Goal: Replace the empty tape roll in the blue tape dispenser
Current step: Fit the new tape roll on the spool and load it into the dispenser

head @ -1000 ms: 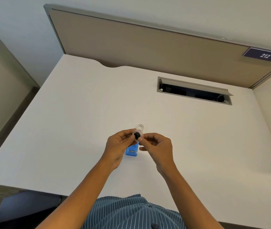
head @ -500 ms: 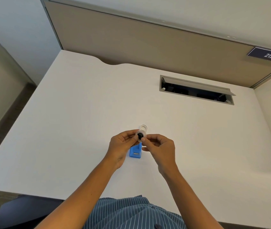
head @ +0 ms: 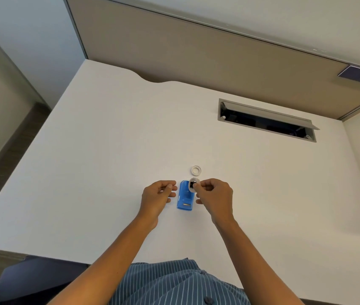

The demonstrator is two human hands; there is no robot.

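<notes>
Left hand (head: 160, 194) now off, seemingly empty; tape roll (head: 193, 185) in right hand (head: 215, 194) over blue dispenser (head: 185, 198).

The person wears a blue shirt (head: 174, 282) with thin white vertical stripes, seen from above at the bottom edge of the view. Two round, dark buttons (head: 207, 300) sit on the front placket, one near the frame's lower edge and a second a little above and to its left. The fabric folds slightly across the chest. Both forearms are bare from elbow to wrist, with no sleeve reaching them. The left hand (head: 157, 198) and the right hand (head: 215, 198) are bare too, showing no rings, watch or bracelet.
</notes>
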